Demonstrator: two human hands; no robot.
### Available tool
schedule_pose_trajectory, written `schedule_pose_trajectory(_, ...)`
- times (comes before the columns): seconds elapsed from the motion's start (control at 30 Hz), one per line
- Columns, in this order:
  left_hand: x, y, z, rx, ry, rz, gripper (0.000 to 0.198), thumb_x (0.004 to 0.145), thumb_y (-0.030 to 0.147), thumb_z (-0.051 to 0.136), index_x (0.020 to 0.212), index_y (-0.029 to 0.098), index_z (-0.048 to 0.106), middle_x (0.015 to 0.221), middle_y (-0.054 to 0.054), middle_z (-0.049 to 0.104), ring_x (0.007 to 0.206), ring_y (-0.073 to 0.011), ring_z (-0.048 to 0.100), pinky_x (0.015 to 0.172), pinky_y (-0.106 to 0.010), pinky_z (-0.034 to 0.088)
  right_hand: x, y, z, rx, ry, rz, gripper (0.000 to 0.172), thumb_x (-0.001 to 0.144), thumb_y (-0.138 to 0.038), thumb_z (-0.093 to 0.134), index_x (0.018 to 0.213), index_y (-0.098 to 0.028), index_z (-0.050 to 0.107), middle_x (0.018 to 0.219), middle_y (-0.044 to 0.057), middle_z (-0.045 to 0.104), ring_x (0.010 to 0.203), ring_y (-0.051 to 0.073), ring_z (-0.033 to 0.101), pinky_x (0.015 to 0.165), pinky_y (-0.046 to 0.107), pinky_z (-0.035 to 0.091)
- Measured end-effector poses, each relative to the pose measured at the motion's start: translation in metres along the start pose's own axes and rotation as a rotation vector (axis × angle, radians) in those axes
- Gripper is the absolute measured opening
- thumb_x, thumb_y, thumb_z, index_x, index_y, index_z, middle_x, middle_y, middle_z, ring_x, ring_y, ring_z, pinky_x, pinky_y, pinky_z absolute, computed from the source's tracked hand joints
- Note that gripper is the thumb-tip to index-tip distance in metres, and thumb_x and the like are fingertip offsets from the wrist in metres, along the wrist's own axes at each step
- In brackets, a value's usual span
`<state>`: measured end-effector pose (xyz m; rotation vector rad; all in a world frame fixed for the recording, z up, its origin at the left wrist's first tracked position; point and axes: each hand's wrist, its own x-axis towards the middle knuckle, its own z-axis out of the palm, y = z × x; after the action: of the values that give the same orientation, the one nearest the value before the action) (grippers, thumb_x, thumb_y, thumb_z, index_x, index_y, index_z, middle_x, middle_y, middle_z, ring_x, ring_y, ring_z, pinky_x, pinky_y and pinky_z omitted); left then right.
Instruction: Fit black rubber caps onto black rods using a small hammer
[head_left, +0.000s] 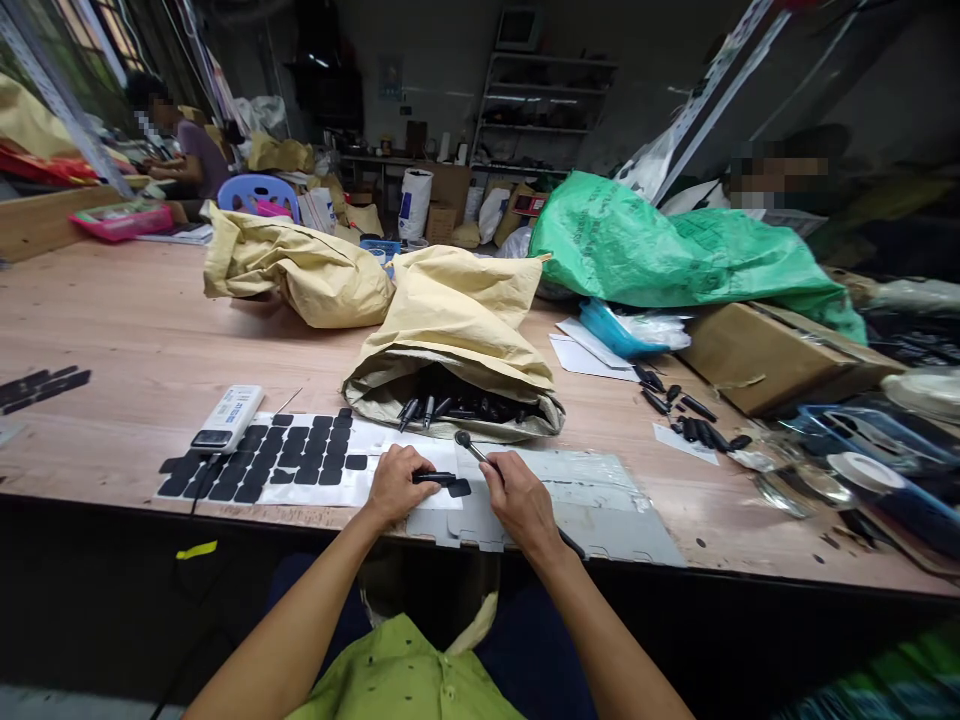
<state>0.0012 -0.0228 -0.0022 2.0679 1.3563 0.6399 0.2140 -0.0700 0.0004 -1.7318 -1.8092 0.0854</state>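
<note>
My left hand [397, 487] is closed on a short black pen-like stick [435, 478], which lies sideways just above the work surface. A loose black rounded square [459, 488] is right beside it. My right hand [519, 497] grips a round-headed metal tool [466, 441]; its dark handle end shows below the wrist. The tool's head points up and left, apart from the stick. Behind both hands, a yellow woven sack [465, 320] lies with its mouth toward me and several black sticks [457, 407] inside. Black rounded squares [300, 455] sit in rows on a white sheet to the left.
A white handheld device [229, 415] with a cable rests on the sheet. Grey board [600, 505] lies under my right hand. Rightward are loose black parts [701, 430], a cardboard box [780, 350] and a green sack [660, 245]. Another person [184, 150] sits far left.
</note>
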Motion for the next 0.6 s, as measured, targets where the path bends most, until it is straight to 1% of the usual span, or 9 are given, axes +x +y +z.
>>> schedule_pose_trajectory(0.1,0.0,-0.002,0.002,-0.015,0.01,-0.001,0.013,0.074,0.028,0.076,0.086,0.024,0.076,0.084,-0.002,0.068,0.093,-0.0224,0.053,0.083,-0.035,0.039,-0.014,-0.015,-0.007,0.17,-0.023,-0.063,0.024,0.099,-0.033,0.043,0.105,-0.021,0.062,0.092,0.003,0.064,0.082,0.014,0.061,0.074,0.026,0.046)
schedule_pose_trajectory(0.23,0.001,-0.004,0.005,-0.026,0.034,0.008,0.012,0.073,0.025,0.078,0.085,0.026,0.076,0.082,0.0,0.067,0.09,-0.021,0.052,0.084,-0.036,0.038,-0.025,-0.028,-0.008,0.205,-0.038,-0.104,0.027,0.099,-0.031,0.044,0.118,-0.022,0.061,0.096,0.004,0.066,0.088,0.015,0.063,0.081,0.026,0.049)
schedule_pose_trajectory(0.33,0.0,-0.003,0.005,-0.023,0.036,0.004,0.011,0.072,0.023,0.078,0.082,0.026,0.076,0.082,0.0,0.066,0.088,-0.0205,0.052,0.082,-0.035,0.038,-0.031,-0.032,-0.005,0.14,-0.054,-0.112,0.029,0.099,-0.031,0.043,0.121,-0.023,0.061,0.096,0.004,0.066,0.085,0.015,0.064,0.077,0.025,0.049)
schedule_pose_trajectory(0.47,0.0,-0.001,0.005,-0.02,0.045,-0.001,0.009,0.072,0.022,0.078,0.08,0.024,0.076,0.08,0.0,0.066,0.086,-0.0203,0.052,0.081,-0.035,0.037,-0.037,-0.032,-0.005,0.047,-0.088,-0.121,0.029,0.099,-0.03,0.043,0.118,-0.025,0.064,0.091,0.002,0.066,0.078,0.014,0.065,0.067,0.023,0.049)
schedule_pose_trajectory(0.6,-0.001,-0.002,0.005,-0.02,0.062,0.005,0.009,0.072,0.021,0.077,0.08,0.024,0.076,0.08,-0.001,0.067,0.086,-0.0206,0.053,0.081,-0.035,0.038,-0.038,-0.03,-0.009,0.058,-0.018,-0.092,0.031,0.099,-0.03,0.043,0.12,-0.024,0.064,0.095,0.004,0.067,0.084,0.015,0.065,0.071,0.024,0.05)
